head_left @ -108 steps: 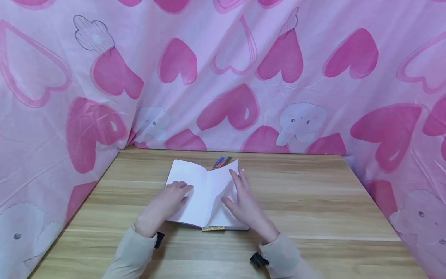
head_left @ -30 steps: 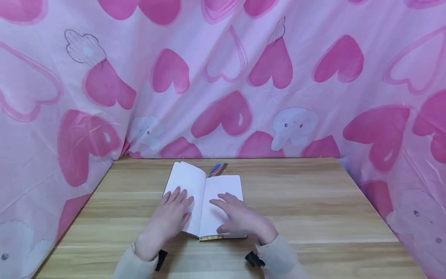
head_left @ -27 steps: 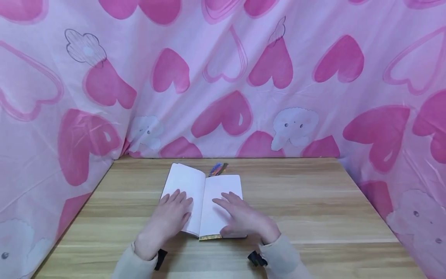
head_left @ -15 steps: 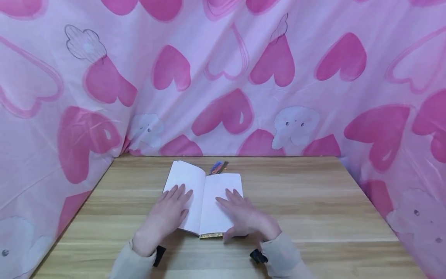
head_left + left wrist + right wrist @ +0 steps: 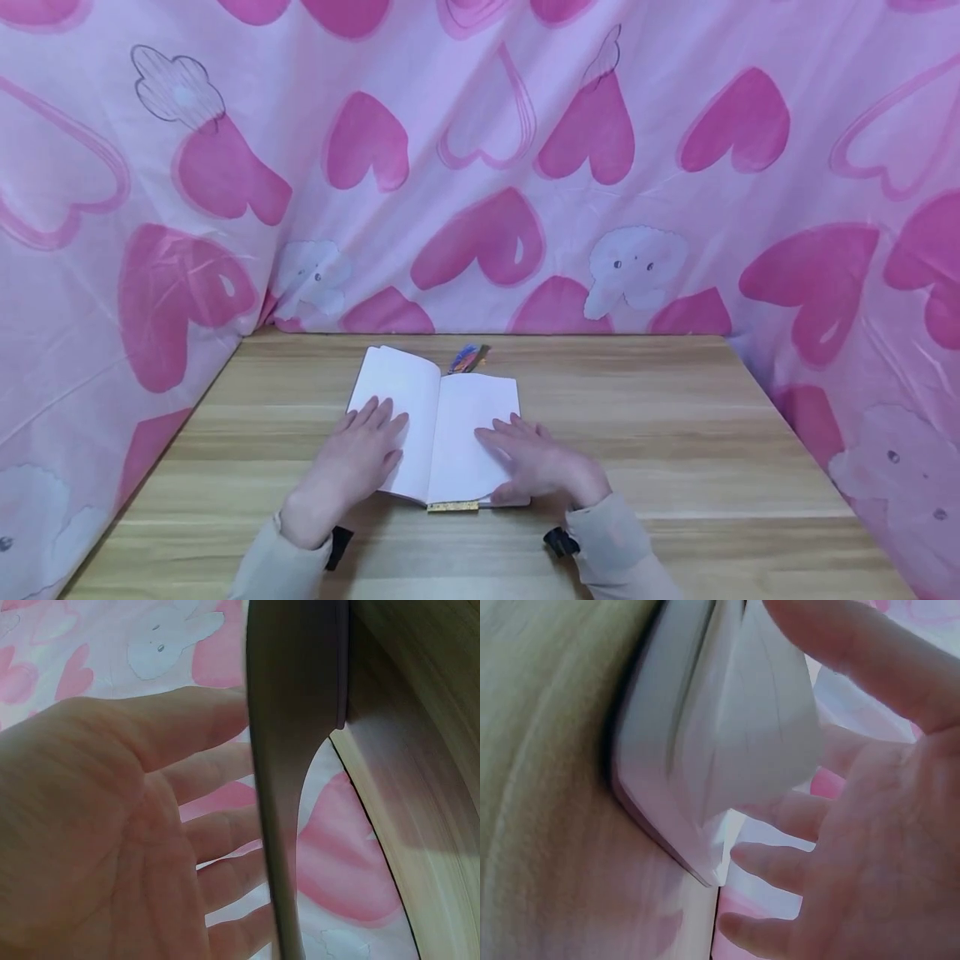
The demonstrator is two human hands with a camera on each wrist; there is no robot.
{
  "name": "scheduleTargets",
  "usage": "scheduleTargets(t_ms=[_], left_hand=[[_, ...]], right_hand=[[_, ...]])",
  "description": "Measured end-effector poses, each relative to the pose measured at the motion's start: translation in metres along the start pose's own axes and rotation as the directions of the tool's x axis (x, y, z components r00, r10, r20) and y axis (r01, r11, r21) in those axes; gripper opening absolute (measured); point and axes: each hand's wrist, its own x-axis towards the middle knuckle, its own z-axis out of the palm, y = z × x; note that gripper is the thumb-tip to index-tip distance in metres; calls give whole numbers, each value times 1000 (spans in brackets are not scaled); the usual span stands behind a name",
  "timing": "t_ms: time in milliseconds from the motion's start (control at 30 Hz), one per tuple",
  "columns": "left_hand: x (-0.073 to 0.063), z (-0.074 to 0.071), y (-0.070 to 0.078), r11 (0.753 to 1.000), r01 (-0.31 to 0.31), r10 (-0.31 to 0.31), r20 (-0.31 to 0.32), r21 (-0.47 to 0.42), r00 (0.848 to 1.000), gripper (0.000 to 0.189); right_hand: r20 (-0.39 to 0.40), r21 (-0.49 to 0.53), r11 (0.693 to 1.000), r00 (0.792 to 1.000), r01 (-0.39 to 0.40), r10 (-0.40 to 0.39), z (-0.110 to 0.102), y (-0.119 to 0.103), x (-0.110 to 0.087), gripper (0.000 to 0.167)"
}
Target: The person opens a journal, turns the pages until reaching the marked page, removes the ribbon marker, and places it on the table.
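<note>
An open notebook (image 5: 461,417) with blank white pages lies on the table in the head view. My left hand (image 5: 358,450) rests on its left page with spread fingers. In the left wrist view, the notebook's dark cover (image 5: 296,667) crosses in front of the fingertips of that hand (image 5: 135,825). My right hand (image 5: 536,458) is at the outer part of the right page, its fingers loosely extended. The right wrist view shows a lifted page (image 5: 769,712) standing away from the pages below, with the fingers of the right hand (image 5: 870,817) against its outer side.
A gold strip (image 5: 452,506) shows at the bottom of the notebook's spine. Behind its top edge lies a small blue, orange and brown item (image 5: 468,358). The wooden table (image 5: 660,433) ends at a pink heart-patterned cloth (image 5: 480,242). Each wrist wears a black device (image 5: 561,542).
The page that was being turned earlier now lies over to the left. My right hand has slid outward across the right page, whose edge has begun to lift. My left hand stays on the left page.
</note>
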Motion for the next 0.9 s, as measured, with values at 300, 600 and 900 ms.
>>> scheduleTargets(t_ms=[300,600,900], left_hand=[[-1,1,0,999,15,-15,-10,-40,1000,51],[1,0,-1,1000,-15,15,-4,-7,1000,51],[-2,-2,-1,999,-50,50,-42,3,998,48]], right_hand=[[-39,37,999,999,20,-18,-3,5,0,63],[-320,28,993,942,118,-103,-9,6,2,46],[-516,163,975,856,150,-45,-8,-6,4,50]])
